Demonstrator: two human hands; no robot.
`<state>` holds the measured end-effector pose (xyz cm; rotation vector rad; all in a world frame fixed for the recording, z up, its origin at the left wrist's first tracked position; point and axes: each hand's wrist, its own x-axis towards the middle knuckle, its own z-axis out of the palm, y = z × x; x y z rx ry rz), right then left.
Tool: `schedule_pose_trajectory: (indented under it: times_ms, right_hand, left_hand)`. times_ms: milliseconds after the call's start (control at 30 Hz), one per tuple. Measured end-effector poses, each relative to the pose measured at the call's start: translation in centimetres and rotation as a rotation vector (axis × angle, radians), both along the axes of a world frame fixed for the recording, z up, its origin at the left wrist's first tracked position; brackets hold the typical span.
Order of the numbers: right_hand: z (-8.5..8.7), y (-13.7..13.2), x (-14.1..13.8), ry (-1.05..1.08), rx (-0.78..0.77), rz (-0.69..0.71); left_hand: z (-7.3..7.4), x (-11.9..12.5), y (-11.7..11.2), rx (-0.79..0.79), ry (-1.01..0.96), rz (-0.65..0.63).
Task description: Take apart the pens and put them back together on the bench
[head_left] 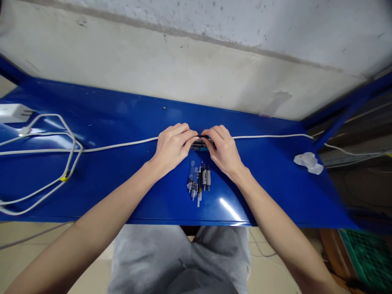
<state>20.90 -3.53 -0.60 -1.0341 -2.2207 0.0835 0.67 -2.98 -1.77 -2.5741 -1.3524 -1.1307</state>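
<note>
My left hand and my right hand meet over the middle of the blue shelf. Each hand pinches one end of a slim black pen, whose ends are hidden by the fingers. Under it, partly covered by both hands, lie several more dark pens side by side. Closer to me are loose pen parts: clear barrels, thin refills and grey grip pieces.
A white cable runs across the shelf behind my hands and is coiled at the left near a white power adapter. Crumpled white tissue lies at the right. A pale wall rises behind the shelf.
</note>
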Motion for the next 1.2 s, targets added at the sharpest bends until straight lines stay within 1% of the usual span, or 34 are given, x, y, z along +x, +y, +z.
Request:
schedule_pose_trajectory:
  times_ms: [133,267,433,500,600,633,667,767,800,867,933,967,1000,1033,1100,1167,1200]
  right_hand:
    - [0.3,0.2,0.7,0.018,0.018,-0.034]
    - [0.8,0.0,1.1,0.075,0.009,-0.048]
    - [1.3,-0.9,0.7,0.186,-0.064,-0.037]
    - [1.5,-1.1,0.7,0.238,-0.088,-0.059]
    - [2.0,-1.0,0.8,0.347,-0.137,-0.106]
    - [2.2,-0.9,0.9,0.366,-0.181,-0.084]
    - [2.3,-0.8,1.0,0.366,-0.246,-0.028]
    - [2.7,-0.8,1.1,0.283,-0.498,0.247]
    - [2.8,-0.9,1.0,0.253,-0.564,0.316]
    - [2.8,-1.2,0.8,0.207,-0.644,0.379]
    - [2.8,-1.5,0.6,0.171,-0.687,0.396]
    - [2.8,-1.6,0.5,0.158,-0.707,0.400]
    - [2.8,-1.6,0.5,0.155,-0.726,0.404]
    - [2.9,-1.6,0.6,0.166,-0.745,0.414]
    - [3.0,-1.3,1.0,0.218,-0.807,0.470]
    - [3.3,-1.0,1.6,0.260,-0.949,0.580]
    - [3.3,-0.8,2.0,0.262,-1.046,0.642]
  left_hand:
    - [0.0,-0.5,0.4,0.033,-0.005,0.047]
    - [0.0,-0.6,0.5,0.005,-0.101,0.072]
    - [0.1,-0.6,0.6,0.014,-0.180,0.061]
    - [0.1,-0.7,0.6,0.040,-0.193,0.057]
    - [0.2,-0.8,0.7,0.068,-0.237,0.084]
    - [0.2,-0.8,0.8,0.074,-0.251,0.096]
    - [0.2,-0.8,0.8,0.076,-0.261,0.103]
    - [0.2,-0.7,0.7,0.061,-0.288,0.082]
    - [0.2,-0.6,0.5,0.041,-0.298,0.067]
    - [0.4,-0.5,0.1,-0.018,-0.316,0.039]
    - [0.8,-0.4,-0.4,-0.097,-0.345,-0.007]
    - [1.1,-0.4,-0.6,-0.155,-0.376,-0.051]
    - [1.4,-0.4,-0.7,-0.246,-0.421,-0.119]
    - [1.8,-0.4,-0.8,-0.377,-0.476,-0.206]
    - [2.4,-0.7,-0.8,-0.738,-0.576,-0.418]
    - [3.0,-1.0,-0.6,-1.090,-0.608,-0.619]
    - [3.2,-1.2,-0.5,-1.230,-0.598,-0.698]
